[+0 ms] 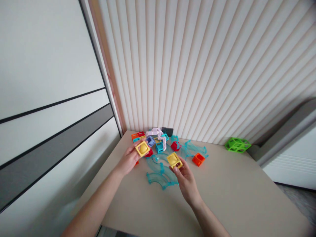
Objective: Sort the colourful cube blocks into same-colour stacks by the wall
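My left hand (128, 159) grips a yellow square block (142, 148) with a domed centre, lifted a little over the beige table (234, 191). A second yellow square block (174, 160) of the same kind is pinched in my right hand (186, 179), held above teal curved track pieces (160, 172). The two blocks are apart, with their faces turned up toward me. Beyond both hands lies a pile of small coloured plastic blocks (158, 140) in red, orange, blue, purple and pink.
An orange square block (198, 159) and more teal track (191, 149) lie right of the pile. A green wire-frame cube (237, 144) sits at the far right by the ribbed wall. A dark tile (167, 131) leans against that wall.
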Available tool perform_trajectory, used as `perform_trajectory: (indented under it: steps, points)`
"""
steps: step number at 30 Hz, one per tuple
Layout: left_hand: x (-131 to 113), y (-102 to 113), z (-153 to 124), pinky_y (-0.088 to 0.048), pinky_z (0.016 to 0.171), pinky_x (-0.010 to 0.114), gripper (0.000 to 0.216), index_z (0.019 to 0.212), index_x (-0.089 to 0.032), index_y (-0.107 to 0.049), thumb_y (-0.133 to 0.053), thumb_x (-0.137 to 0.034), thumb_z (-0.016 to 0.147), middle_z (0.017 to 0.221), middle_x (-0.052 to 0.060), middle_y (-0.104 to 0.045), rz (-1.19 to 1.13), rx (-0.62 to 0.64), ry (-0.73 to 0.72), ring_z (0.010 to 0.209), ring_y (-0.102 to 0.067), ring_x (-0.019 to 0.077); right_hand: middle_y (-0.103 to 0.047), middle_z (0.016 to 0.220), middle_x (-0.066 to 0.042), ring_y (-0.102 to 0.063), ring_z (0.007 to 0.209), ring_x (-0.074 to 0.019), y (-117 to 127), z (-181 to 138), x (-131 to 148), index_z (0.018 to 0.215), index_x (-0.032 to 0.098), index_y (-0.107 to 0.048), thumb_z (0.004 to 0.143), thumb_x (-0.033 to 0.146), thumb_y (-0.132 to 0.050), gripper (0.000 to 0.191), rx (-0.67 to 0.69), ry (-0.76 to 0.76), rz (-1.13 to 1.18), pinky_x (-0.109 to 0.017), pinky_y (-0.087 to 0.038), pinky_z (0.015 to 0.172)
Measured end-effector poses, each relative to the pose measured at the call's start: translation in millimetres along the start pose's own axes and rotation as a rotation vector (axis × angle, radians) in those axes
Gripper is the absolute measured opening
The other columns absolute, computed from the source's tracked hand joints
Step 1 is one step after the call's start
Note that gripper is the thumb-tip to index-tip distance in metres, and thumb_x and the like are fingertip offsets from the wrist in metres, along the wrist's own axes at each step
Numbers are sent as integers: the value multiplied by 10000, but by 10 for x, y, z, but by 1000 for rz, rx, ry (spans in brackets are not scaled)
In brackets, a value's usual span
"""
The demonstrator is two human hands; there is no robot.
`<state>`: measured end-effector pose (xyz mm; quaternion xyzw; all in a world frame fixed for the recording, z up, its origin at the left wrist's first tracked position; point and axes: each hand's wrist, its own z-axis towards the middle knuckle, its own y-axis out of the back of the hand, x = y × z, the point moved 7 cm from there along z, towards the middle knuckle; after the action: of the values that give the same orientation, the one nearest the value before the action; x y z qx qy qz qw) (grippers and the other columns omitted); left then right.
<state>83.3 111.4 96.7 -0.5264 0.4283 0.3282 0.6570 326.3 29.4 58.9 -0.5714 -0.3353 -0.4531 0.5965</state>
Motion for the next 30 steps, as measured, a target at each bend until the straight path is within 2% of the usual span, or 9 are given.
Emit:
perform_trajectory:
  steps: [3,5,7,12,15,18,22,27,30]
  points:
    - [249,-567,-23,-560,925,390,473,1233,-235,-659,-781,-378,799,1148,88,-756,-155,90,103,1048,-725,263,-712,1223,-36,-657,1095,-213,51,162,80,1239,304,-647,830,417,-797,451,16,15,54,-378,-516,996]
    - [427,-782,-27,-584,847,360,417,1144,-241,-680,-808,-373,770,1048,66,-781,-204,75,140,970,-749,251,-719,1205,-32,-660,1086,-218,128,221,91,1215,311,-664,814,409,-807,437,11,14,90,-400,-504,1012]
    - [600,-895,-44,-595,766,321,358,1045,-223,-696,-826,-379,750,1017,66,-786,-232,38,175,931,-758,244,-726,1191,-34,-664,1089,-229,215,222,63,1198,314,-677,809,393,-804,416,-7,0,125,-430,-489,1035]
    - [887,-954,-170,-594,661,273,366,998,-179,-724,-849,-399,733,980,85,-785,-272,-26,282,877,-761,236,-717,1237,-44,-646,1163,-270,279,97,-4,1182,303,-703,795,328,-768,393,-39,-17,233,-486,-467,1070]
    - [907,-938,-249,-605,698,278,366,992,-167,-743,-852,-400,732,960,79,-785,-311,-26,298,856,-751,213,-716,1240,-56,-652,1154,-291,205,57,20,1194,285,-704,803,370,-757,403,-4,-10,274,-507,-475,1060]
    - [882,-918,-304,-606,793,302,368,1048,-180,-741,-819,-399,763,1051,78,-775,-366,0,290,951,-735,219,-705,1265,-67,-650,1159,-295,171,39,47,1208,287,-687,827,472,-750,428,16,9,271,-494,-481,1048]
    - [874,-920,-334,-573,892,318,393,1163,-203,-691,-757,-390,824,1186,82,-735,-376,51,287,1110,-688,239,-708,1234,-59,-665,1095,-262,229,2,3,1200,304,-650,844,474,-754,408,-8,10,149,-436,-492,1011]
    - [912,-924,-331,-550,910,343,515,1268,-232,-599,-792,-343,804,1203,89,-720,-254,58,274,1103,-692,254,-680,1254,-39,-649,1061,-228,391,-57,-92,1103,279,-666,860,489,-720,325,-110,-25,-12,-336,-515,924]
    - [945,-943,-350,-542,912,381,478,1268,-204,-599,-717,-423,859,1188,117,-726,-229,105,289,1099,-692,280,-704,1145,-51,-663,966,-222,451,-76,-82,1114,254,-659,870,517,-693,361,-169,-28,-102,-316,-529,844]
